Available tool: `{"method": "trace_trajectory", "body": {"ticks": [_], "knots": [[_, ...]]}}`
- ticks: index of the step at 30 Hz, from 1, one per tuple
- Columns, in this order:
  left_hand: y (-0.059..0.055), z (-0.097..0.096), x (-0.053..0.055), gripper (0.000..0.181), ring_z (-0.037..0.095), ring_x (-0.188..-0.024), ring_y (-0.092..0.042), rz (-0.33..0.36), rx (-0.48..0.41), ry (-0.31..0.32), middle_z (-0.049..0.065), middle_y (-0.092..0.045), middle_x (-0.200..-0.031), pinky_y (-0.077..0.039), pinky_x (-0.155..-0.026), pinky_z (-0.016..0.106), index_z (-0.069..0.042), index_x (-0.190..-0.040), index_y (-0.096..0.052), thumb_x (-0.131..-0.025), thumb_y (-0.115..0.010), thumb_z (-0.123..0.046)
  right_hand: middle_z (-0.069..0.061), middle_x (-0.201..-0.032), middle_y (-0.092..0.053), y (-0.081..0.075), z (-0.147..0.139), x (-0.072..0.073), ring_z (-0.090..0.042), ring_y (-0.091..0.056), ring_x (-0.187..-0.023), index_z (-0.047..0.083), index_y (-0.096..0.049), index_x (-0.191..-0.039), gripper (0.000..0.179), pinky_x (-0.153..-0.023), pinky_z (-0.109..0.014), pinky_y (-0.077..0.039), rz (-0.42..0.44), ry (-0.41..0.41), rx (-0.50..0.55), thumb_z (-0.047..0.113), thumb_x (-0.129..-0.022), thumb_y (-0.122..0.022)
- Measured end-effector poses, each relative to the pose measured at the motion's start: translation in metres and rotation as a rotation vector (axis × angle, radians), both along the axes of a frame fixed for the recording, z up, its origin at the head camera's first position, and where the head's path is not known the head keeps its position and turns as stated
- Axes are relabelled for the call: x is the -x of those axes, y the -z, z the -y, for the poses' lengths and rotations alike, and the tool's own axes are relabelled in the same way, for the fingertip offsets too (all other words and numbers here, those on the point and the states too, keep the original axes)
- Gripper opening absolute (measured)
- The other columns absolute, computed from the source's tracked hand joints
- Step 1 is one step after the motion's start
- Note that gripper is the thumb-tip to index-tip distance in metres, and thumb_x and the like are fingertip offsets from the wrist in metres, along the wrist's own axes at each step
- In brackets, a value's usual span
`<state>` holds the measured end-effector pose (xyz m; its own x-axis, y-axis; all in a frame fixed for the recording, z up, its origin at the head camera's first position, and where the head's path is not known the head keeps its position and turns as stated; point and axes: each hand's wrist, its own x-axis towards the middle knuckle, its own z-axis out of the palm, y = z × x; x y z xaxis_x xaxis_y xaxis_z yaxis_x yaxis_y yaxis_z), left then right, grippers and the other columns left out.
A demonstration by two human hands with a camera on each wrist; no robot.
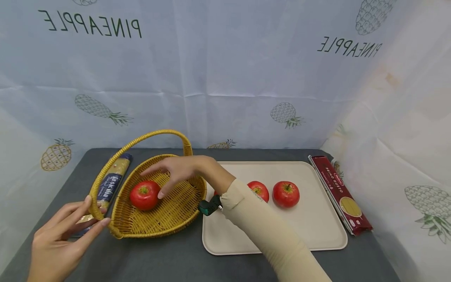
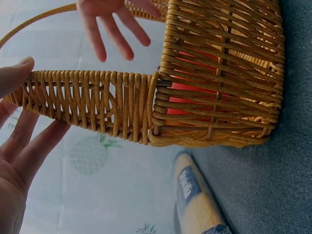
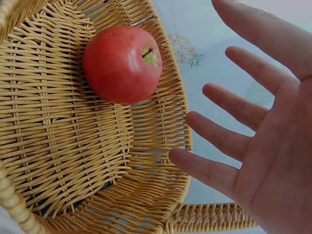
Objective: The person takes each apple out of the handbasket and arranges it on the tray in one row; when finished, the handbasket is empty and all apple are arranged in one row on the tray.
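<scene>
A yellow wicker basket (image 1: 158, 235) stands on the left of the table with one red apple (image 1: 145, 195) inside, near its left wall. My left hand (image 1: 61, 237) pinches the lower left end of the basket's handle (image 2: 92, 97) between thumb and fingers. Over the basket, my right hand (image 1: 181, 170) spreads its fingers and holds nothing. In the right wrist view the apple (image 3: 122, 64) lies apart from those fingers. The right forearm reaches across a beige tray (image 1: 317, 235) bearing red apples (image 1: 286, 194), one mostly hidden behind the sleeve.
A pasta packet (image 1: 110, 184) with a blue label lies left of the basket, partly behind the handle and left hand. Right of the tray lies a dark red spaghetti packet (image 1: 340, 196). A pineapple-print cloth (image 1: 246, 78) hangs behind the grey table (image 1: 169, 262).
</scene>
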<state>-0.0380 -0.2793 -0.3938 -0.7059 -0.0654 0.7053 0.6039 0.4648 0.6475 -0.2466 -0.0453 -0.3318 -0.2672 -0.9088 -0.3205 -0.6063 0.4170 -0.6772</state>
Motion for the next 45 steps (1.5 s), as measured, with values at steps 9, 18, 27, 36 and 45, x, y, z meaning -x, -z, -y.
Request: {"method": "trace_trajectory", "body": {"ticks": [9, 18, 27, 36, 45], "knots": [[-0.002, 0.000, 0.000, 0.061, -0.002, -0.101, -0.069, 0.010, 0.004, 0.000, -0.006, -0.069, -0.111, -0.060, -0.082, 0.008, 0.022, -0.129, -0.057, -0.084, -0.081, -0.011, 0.005, -0.163, -0.038, 0.009, 0.009, 0.003, -0.014, -0.030, -0.153, 0.029, -0.039, -0.159, 0.082, -0.124, -0.031, -0.042, 0.016, 0.034, -0.041, 0.041, -0.087, -0.078], [-0.001, 0.001, 0.000, 0.058, -0.003, -0.100, -0.068, 0.021, 0.012, -0.023, -0.009, -0.069, -0.110, -0.060, -0.080, 0.007, 0.020, -0.130, -0.057, -0.082, -0.081, -0.004, 0.003, -0.158, -0.042, 0.016, 0.019, -0.003, -0.016, -0.037, -0.148, 0.032, -0.039, -0.158, 0.084, -0.111, -0.019, -0.046, 0.026, 0.017, -0.041, 0.042, -0.085, -0.079], [-0.005, -0.001, -0.004, 0.056, -0.007, -0.098, -0.067, 0.060, 0.040, -0.061, -0.013, -0.068, -0.113, -0.060, -0.078, 0.006, 0.018, -0.130, -0.059, -0.080, -0.080, 0.007, 0.006, -0.154, -0.045, 0.021, 0.028, -0.007, -0.010, -0.041, -0.140, 0.032, -0.040, -0.158, 0.084, -0.100, -0.011, -0.046, 0.028, 0.009, -0.061, 0.042, -0.085, -0.079], [-0.007, -0.003, -0.007, 0.060, -0.009, -0.095, -0.067, 0.099, 0.050, -0.098, -0.017, -0.067, -0.113, -0.060, -0.076, 0.005, 0.015, -0.131, -0.060, -0.074, -0.077, 0.023, 0.007, -0.152, -0.045, 0.020, 0.032, -0.007, -0.008, -0.043, -0.136, 0.033, -0.040, -0.157, 0.082, -0.094, -0.008, -0.046, 0.028, 0.005, -0.079, 0.042, -0.085, -0.079], [-0.004, -0.003, -0.004, 0.054, -0.006, -0.095, -0.069, 0.038, 0.018, -0.045, -0.011, -0.070, -0.113, -0.060, -0.077, 0.006, 0.020, -0.129, -0.059, -0.081, -0.080, 0.005, 0.007, -0.147, -0.048, 0.025, 0.037, -0.006, -0.007, -0.046, -0.129, 0.032, -0.041, -0.157, 0.082, -0.090, -0.007, -0.050, 0.068, 0.004, -0.088, 0.039, -0.085, -0.080]]}}
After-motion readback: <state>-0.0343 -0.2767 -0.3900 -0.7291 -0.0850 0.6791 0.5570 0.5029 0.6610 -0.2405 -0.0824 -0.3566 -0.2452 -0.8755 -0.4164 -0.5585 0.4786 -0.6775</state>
